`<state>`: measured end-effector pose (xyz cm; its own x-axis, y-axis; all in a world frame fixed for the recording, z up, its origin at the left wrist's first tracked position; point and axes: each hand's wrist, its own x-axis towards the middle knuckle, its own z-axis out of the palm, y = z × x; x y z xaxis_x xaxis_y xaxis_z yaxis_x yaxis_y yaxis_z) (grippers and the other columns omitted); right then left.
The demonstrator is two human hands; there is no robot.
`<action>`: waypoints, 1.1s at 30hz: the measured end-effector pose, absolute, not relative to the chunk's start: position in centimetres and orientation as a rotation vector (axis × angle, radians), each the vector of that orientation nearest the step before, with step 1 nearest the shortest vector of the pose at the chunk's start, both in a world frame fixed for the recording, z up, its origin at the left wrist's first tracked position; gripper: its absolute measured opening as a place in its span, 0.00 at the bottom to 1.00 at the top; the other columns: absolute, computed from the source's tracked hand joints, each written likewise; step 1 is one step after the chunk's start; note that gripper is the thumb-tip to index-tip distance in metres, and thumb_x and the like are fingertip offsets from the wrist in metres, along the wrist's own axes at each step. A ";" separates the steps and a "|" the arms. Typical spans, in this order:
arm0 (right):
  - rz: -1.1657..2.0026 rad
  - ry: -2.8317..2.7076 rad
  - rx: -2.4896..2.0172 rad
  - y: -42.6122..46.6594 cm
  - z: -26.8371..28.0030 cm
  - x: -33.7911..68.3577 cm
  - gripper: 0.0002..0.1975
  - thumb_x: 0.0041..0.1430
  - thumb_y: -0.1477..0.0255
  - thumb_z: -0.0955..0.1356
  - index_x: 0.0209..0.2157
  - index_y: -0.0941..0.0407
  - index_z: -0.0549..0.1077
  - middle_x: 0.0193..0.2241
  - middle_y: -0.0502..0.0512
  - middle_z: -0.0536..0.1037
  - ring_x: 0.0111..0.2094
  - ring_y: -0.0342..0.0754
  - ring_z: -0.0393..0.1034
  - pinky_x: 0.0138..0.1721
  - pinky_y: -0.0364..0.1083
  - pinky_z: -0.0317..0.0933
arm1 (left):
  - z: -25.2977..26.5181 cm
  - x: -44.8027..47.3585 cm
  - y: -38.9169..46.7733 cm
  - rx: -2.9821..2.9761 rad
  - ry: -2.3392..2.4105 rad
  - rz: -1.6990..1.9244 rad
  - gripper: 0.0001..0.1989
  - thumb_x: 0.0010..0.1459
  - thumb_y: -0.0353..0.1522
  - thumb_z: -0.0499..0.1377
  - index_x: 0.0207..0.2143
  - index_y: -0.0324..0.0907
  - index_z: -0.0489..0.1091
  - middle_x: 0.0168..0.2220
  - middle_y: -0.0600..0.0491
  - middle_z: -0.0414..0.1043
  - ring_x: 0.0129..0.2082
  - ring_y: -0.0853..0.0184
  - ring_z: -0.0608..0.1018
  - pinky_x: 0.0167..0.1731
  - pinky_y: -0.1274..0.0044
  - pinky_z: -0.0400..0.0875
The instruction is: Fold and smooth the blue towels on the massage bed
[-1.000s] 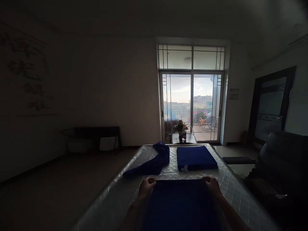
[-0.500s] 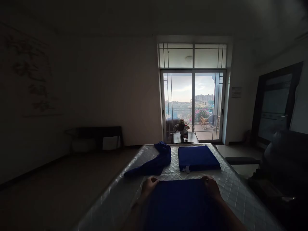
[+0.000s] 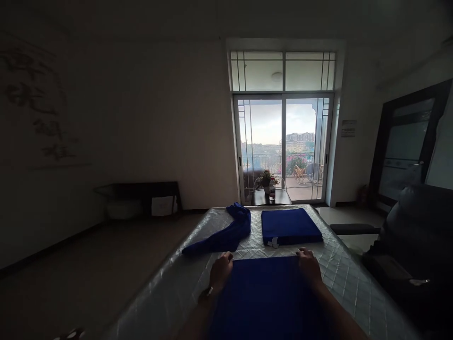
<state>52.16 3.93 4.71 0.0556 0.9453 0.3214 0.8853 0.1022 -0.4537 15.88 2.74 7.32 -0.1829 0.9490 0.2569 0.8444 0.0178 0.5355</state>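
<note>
A flat blue cloth (image 3: 265, 297) stretches from the bottom of the head view to its straight far edge. My left hand (image 3: 222, 270) is closed on the far left corner of this cloth. At the far right corner, my right hand (image 3: 309, 265) pinches it the same way. Beyond the right hand lies a folded blue cloth stack (image 3: 290, 225) with a white tag (image 3: 273, 242) at its near edge. Left of that stack, a crumpled blue cloth (image 3: 226, 233) trails toward the table's left edge.
All the cloths are on a table with a silvery quilted cover (image 3: 163, 295). Behind it stands a small dark table (image 3: 262, 198) with a plant (image 3: 267, 179) and a bottle (image 3: 272, 189). A dark chair (image 3: 406, 231) is on the right. A low dark bench (image 3: 136, 191) sits by the wall.
The view has tilted down slightly, so most things sit higher in the picture. Both hands keep hold of the cloth's far corners.
</note>
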 end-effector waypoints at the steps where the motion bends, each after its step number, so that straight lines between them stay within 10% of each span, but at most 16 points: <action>1: 0.128 -1.862 -1.781 3.7 4.8 51.8 0.27 0.65 0.77 0.56 0.57 0.59 0.77 0.63 0.62 0.74 0.65 0.54 0.65 0.65 0.51 0.56 | 7.6 16.8 2.5 1.944 2.086 0.886 0.13 0.64 0.27 0.53 0.39 0.45 0.77 0.46 0.46 0.82 0.49 0.56 0.81 0.49 0.70 0.70; 7: 0.166 -2.101 -1.817 2.1 3.3 50.5 0.34 0.70 0.62 0.55 0.71 0.67 0.59 0.72 0.64 0.59 0.74 0.55 0.48 0.72 0.53 0.45 | 7.1 27.5 1.3 2.357 1.645 0.753 0.17 0.68 0.33 0.50 0.50 0.48 0.77 0.54 0.46 0.80 0.54 0.59 0.79 0.57 0.70 0.69; 13: 0.168 -2.194 -1.824 2.0 2.1 50.9 0.34 0.70 0.67 0.52 0.71 0.68 0.56 0.73 0.64 0.54 0.75 0.54 0.42 0.73 0.54 0.42 | 4.2 35.2 1.7 2.491 1.424 0.577 0.30 0.70 0.47 0.47 0.68 0.46 0.66 0.70 0.44 0.63 0.72 0.51 0.62 0.71 0.56 0.52; 33: 0.199 -2.129 -1.919 2.2 2.0 50.8 0.36 0.71 0.61 0.51 0.73 0.68 0.52 0.74 0.62 0.49 0.75 0.52 0.38 0.74 0.54 0.37 | 3.6 18.4 2.5 2.114 2.169 0.347 0.48 0.69 0.56 0.36 0.69 0.23 0.58 0.72 0.30 0.55 0.74 0.47 0.56 0.72 0.59 0.47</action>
